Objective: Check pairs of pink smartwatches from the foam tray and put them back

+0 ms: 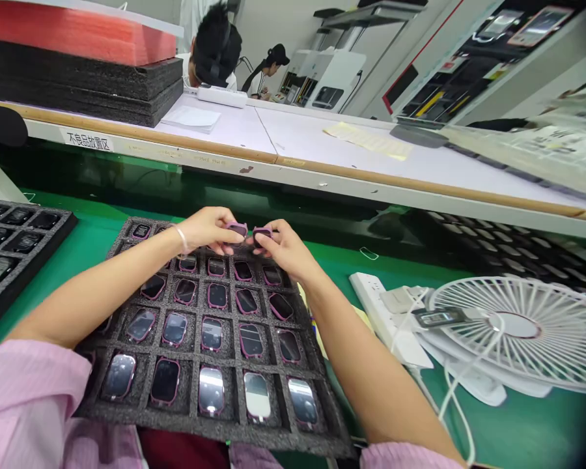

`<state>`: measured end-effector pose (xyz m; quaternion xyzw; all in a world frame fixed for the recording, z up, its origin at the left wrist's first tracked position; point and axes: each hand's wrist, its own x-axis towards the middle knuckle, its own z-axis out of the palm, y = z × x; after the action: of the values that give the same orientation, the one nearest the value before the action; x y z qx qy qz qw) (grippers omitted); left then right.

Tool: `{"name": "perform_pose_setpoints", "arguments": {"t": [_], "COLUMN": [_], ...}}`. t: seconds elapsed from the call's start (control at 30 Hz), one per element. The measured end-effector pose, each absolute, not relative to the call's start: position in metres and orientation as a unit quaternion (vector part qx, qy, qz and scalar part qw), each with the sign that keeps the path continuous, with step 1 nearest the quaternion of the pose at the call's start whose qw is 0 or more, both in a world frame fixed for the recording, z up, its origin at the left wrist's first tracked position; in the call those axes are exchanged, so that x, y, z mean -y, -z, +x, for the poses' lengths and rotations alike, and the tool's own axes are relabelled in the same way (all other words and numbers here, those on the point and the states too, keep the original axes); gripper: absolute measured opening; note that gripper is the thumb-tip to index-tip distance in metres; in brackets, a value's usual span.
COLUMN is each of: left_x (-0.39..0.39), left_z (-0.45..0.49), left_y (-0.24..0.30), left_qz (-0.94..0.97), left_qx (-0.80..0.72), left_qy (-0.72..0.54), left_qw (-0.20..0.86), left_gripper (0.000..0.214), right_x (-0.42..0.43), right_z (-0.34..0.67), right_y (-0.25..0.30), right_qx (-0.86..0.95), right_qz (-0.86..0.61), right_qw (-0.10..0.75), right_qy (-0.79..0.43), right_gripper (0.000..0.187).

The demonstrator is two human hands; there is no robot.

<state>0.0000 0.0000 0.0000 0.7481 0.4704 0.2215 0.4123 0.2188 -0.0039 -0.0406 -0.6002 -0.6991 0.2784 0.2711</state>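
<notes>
Arms (342, 332) outstretched over foam tray (200, 426), left hand (211, 225) with purple-framed case (237, 228) in fingertip grip, right hand (284, 247) with another case (262, 232)

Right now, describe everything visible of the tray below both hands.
The tray looks like dark foam, divided by walls into rows of compartments, many holding purple-framed pieces with glossy faces. It lies open side up over the green tabletop. The left forearm hides part of it; the left hand and right hand are above its far end, contact unclear.
</notes>
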Motion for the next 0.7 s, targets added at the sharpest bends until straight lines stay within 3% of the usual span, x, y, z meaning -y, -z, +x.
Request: {"name": "perform_pose_setpoints", "arguments": {"t": [0.07,0.13,0.23,0.33,0.53,0.7], "left_x": [0.014,0.030,0.053,0.072,0.084,0.084], "left_z": [-0.022,-0.038,-0.050,-0.051,-0.046,-0.047], "left_y": [0.001,0.009,0.023,0.033,0.043,0.053], "left_qz": [0.624,0.544,0.479,0.469,0.605,0.643], "left_qx": [-0.449,-0.451,-0.495,-0.519,-0.513,-0.506], "left_qy": [-0.317,-0.355,-0.391,-0.401,-0.371,-0.352], "left_qw": [0.556,0.613,0.610,0.592,0.482,0.455], "left_gripper": [0.022,0.029,0.039,0.040,0.034,0.040], "right_x": [0.013,0.025,0.047,0.069,0.092,0.090], "right_z": [0.199,0.177,0.150,0.141,0.156,0.161], "right_y": [0.038,0.039,0.045,0.052,0.057,0.059], "right_qx": [0.627,0.519,0.393,0.359,0.369,0.388], "right_qz": [-0.474,-0.380,-0.346,-0.320,-0.326,-0.326], "right_qw": [0.364,0.398,0.392,0.371,0.362,0.372], "right_qy": [-0.499,-0.654,-0.756,-0.795,-0.792,-0.778], "right_gripper": [0.042,0.053,0.040,0.034,0.057,0.054]}}
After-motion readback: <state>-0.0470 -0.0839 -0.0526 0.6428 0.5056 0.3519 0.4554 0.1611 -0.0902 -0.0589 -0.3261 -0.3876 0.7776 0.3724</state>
